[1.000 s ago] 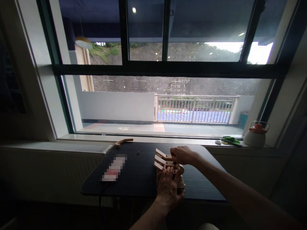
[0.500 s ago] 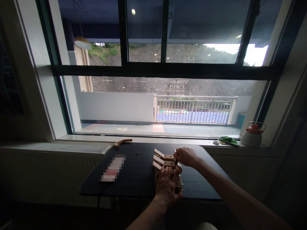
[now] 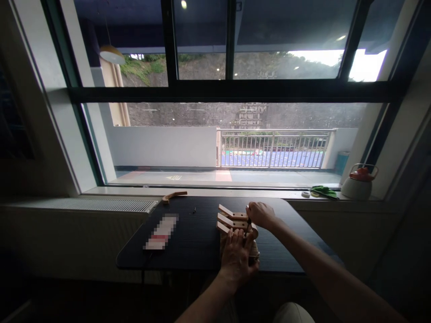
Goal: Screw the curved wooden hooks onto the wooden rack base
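Observation:
A wooden rack of several angled, hook-like pieces (image 3: 232, 223) lies on the dark table (image 3: 191, 242), over a light brown block or bundle that I cannot make out. Dark screw holes show along the wood. My left hand (image 3: 235, 255) is closed over the near part of the rack, its fingers pressing on the wood and hiding some of it. Above the rack's right side my right hand (image 3: 261, 216) is closed round a screwdriver (image 3: 248, 221). Its handle is hidden in the fist, and the dark shaft points down at the wood.
A loose curved wooden piece (image 3: 173, 196) lies at the table's far left edge, with small dark screws (image 3: 194, 210) nearby. A blurred-out flat item (image 3: 161, 232) is on the left. The windowsill holds a green cloth or glove (image 3: 323, 192), tape-like rolls (image 3: 305, 194) and a kettle (image 3: 357, 185).
The view has shifted slightly, so the table sits a little higher in the picture. Both hands keep their places on the rack and the screwdriver.

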Motion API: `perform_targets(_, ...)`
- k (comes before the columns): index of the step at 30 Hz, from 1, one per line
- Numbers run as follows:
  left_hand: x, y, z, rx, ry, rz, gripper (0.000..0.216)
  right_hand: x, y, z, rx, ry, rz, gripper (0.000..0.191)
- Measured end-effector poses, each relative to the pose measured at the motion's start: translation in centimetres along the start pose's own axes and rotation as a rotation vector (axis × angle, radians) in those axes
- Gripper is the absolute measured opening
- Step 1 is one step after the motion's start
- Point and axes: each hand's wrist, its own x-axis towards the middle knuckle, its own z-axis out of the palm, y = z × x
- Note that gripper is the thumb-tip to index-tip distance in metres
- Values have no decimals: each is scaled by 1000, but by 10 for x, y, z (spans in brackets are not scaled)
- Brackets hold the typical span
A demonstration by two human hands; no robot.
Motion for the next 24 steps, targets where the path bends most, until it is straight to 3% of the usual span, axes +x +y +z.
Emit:
perform_targets(4, 0, 0, 2, -15, 4, -9, 75, -5, -4, -14, -15, -23, -58, 38)
perform_targets(8, 0, -1, 2, -26, 6, -15, 74, -13, -4, -31, -7, -69, -221, 25)
perform_targets(12, 0, 0, 0, -30, -2, -19, 71, -13, -4, -27, 9, -41, -354, 26)
perform_targets(19, 0, 1, 0, -1, 5, -8, 71, 1, -3, -2, 1, 6, -32, 38)
perform_targets(24, -1, -1, 4, 32, 35, -12, 75, -1, 3, -15, -14, -39, -45, 33)
